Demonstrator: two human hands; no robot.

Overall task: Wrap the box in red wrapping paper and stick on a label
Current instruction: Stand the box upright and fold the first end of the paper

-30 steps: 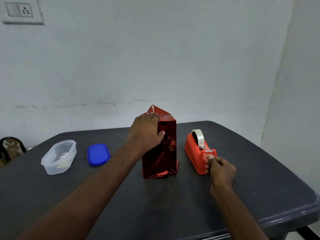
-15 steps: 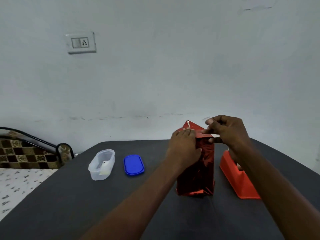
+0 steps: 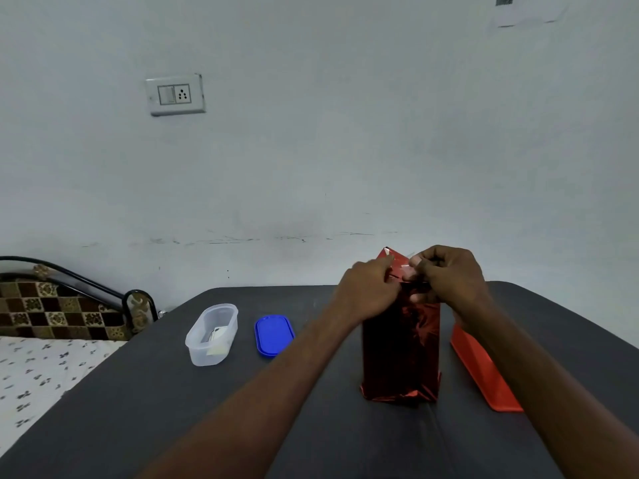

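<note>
Your left hand [image 3: 368, 292] presses the folded paper flap against the top of the box [image 3: 401, 340], fingers curled over the upper edge, while your right hand [image 3: 446, 278] pinches what looks like a short strip of clear tape just beside it; the strip itself is too faint to make out well. The box stands upright on the table [image 3: 173, 409], directly beneath both hands.

The foil is slick and springy, so I judge that if your left fingers ease off before the tape is rubbed down, the peaked flap will likely pop open. The tape could also fold onto itself or grab your fingertip. The box is tall and narrow; a sideways push at the top may tip it toward the orange dispenser [image 3: 484, 375] below your right forearm.

The paper is glossy, crinkled metallic red, creased at the base. Well to the left of your left arm sit a translucent plastic tub [image 3: 212, 335] and its smooth blue lid [image 3: 274, 335].
</note>
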